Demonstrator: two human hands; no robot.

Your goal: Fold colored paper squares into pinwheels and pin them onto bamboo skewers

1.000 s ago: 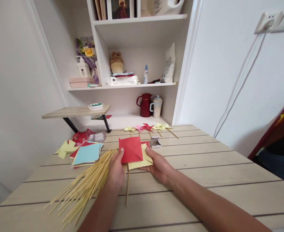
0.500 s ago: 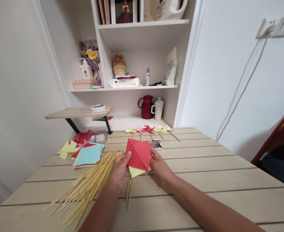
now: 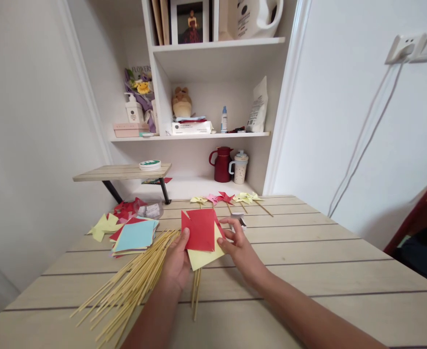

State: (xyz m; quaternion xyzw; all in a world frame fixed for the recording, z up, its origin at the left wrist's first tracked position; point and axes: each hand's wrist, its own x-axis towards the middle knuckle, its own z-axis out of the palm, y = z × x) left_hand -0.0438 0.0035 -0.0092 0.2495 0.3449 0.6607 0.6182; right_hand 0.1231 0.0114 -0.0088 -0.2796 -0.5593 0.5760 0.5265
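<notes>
Middle of the frame, just below centre: red paper square (image 3: pixel 199 230) held up over the table (image 3: pixel 344 271), pinched from both sides. Left hand (image 3: pixel 177 261) closed on the lower left edge, thumb on top, fingers hidden beneath. Right hand (image 3: pixel 240 245) closed on the right edge, thumb against the paper, forefinger lifted and curled over the far corner. Under the red sheet, a yellow sheet (image 3: pixel 205 256) peeking out at the bottom right, seemingly caught in the same pinch.

Thin, light stuff by the look of it: slits cut in from the corners, so floppy flaps at upper left and right, easy to crease or tear. Best taken at the solid edges between the cuts, or flat near the centre, never by a loose flap tip. Two sheets together likely to slide over one another unless pressed firmly.

Below the hands, a couple of bamboo skewers (image 3: pixel 196 295) lying straight toward the bottom edge. To the lower left, a big fan of more sticks (image 3: pixel 126 291) spread across the planks. Left of centre, a stack of coloured squares (image 3: pixel 135 236), light blue on top, with yellow cut pieces (image 3: pixel 102 227) farther left. Beyond the hands, toward the top of the table, a row of finished pinwheels (image 3: pixel 226 198) and a small open box (image 3: pixel 238 219) just beside the right forefinger.
</notes>
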